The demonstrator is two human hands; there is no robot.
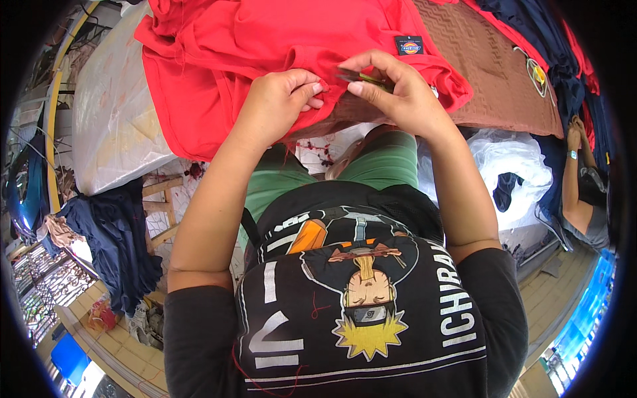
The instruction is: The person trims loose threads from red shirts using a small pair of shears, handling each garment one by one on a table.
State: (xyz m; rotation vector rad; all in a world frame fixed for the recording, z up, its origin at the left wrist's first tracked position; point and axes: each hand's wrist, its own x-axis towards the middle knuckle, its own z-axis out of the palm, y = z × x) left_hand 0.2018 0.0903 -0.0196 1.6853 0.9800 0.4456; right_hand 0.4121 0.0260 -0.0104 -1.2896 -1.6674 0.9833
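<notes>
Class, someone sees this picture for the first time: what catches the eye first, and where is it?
The bright red garment fills the top centre. Just below its edge, the left hand pinches the cloth while the right hand holds a small tool against it. A dark blue garment hangs lower left.

We are seeing the garment (265, 40) lying on the worktop (504, 73); left of the garment a plastic-covered bundle (113, 113) is sitting, right of it a plastic bag (514, 169) is resting lower down.
</notes>
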